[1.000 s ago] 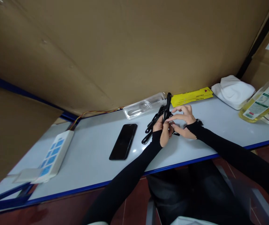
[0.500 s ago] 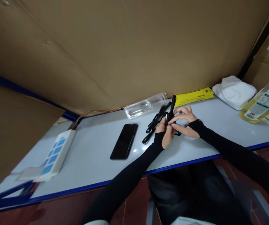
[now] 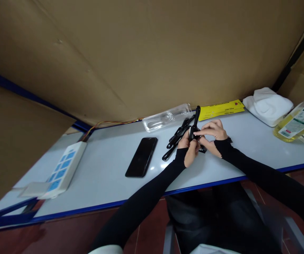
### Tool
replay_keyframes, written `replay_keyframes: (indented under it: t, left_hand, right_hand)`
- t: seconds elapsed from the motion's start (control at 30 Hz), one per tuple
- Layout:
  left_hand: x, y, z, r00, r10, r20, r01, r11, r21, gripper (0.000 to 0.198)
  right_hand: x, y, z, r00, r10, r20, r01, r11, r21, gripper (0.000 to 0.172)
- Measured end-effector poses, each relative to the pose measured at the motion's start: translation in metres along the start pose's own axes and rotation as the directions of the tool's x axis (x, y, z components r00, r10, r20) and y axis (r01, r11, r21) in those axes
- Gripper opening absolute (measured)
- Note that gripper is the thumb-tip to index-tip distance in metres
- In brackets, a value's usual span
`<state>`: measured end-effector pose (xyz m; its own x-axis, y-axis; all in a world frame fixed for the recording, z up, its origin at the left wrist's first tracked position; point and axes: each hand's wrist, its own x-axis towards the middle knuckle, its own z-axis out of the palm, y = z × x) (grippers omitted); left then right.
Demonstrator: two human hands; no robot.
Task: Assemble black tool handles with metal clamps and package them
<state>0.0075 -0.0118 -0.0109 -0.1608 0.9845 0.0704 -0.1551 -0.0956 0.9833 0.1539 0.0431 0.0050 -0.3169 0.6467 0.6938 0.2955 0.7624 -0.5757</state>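
Observation:
My left hand (image 3: pixel 189 148) is closed around a black tool with a long rounded handle (image 3: pixel 197 114), which points up and away from me. Its exact kind is hidden by my fingers. A pale strip shows at the part between the fingers. From the right, my right hand (image 3: pixel 214 135) has its index finger and thumb on the same black tool, near where the left thumb lies. More black long-handled tools (image 3: pixel 170 152) lie in a loose pile on the table beside and beyond my left hand. Some of the pile is hidden behind my hands.
A black phone (image 3: pixel 142 157) lies left of the pile. Behind are a clear plastic tray (image 3: pixel 157 121) and yellow printed cards (image 3: pixel 223 108). To the right stand a white cloth bundle (image 3: pixel 268 106) and a bottle of yellow liquid (image 3: pixel 297 123). A white power strip (image 3: pixel 64 169) lies far left.
The view has shifted slightly. My right index finger now reaches further over the held tool, and the hand's other fingers are a little more raised. The left hand keeps its grip.

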Motion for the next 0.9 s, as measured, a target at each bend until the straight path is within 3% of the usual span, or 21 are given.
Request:
replay_keyframes:
  t: [0.17,0.23,0.33,0.43,0.57,0.67,0.8,0.9]
  left_hand:
    - [-0.0005,0.0008,0.0016,0.999,-0.007,0.04,0.008,1.0,-0.016,0.047]
    - [0.0005,0.0008,0.0017,0.999,-0.005,0.035,0.006,1.0,-0.022,0.047]
    - [0.0023,-0.0006,0.0007,1.0,0.008,0.006,-0.008,1.0,-0.027,0.041]
    - [0.0035,-0.0025,-0.0007,1.0,0.017,0.009,-0.017,1.0,-0.026,0.034]
    - [0.0035,-0.0029,-0.0008,1.0,0.018,0.011,-0.018,1.0,-0.002,0.035]
    - [0.0027,-0.0018,-0.0009,1.0,0.017,-0.01,-0.017,1.0,0.015,0.037]
    - [0.0024,-0.0022,-0.0017,1.0,0.027,-0.003,-0.027,0.999,0.031,0.031]
    - [0.0025,-0.0035,-0.001,1.0,0.007,0.001,-0.007,1.0,0.014,0.034]
  right_hand:
    - [0.0029,-0.0005,-0.0059,0.995,0.032,0.09,-0.033,0.999,0.007,0.021]
    - [0.0031,0.0005,-0.0068,0.993,0.039,0.109,-0.04,0.999,0.01,0.027]
    - [0.0028,0.0016,-0.007,0.994,0.076,0.074,-0.076,0.997,-0.009,0.018]
    - [0.0026,0.0027,-0.0064,0.998,0.067,0.021,-0.066,0.997,-0.032,0.021]
    - [0.0019,0.003,-0.0049,0.998,0.042,0.054,-0.041,0.999,-0.015,0.02]
    - [0.0012,0.0001,-0.0039,0.997,0.059,0.043,-0.058,0.998,-0.03,0.006]
    - [0.0016,-0.0036,-0.0049,0.991,0.133,-0.022,-0.133,0.991,-0.005,0.015]
    - [0.0036,-0.0017,-0.0084,0.996,0.086,0.018,-0.086,0.996,-0.027,0.018]
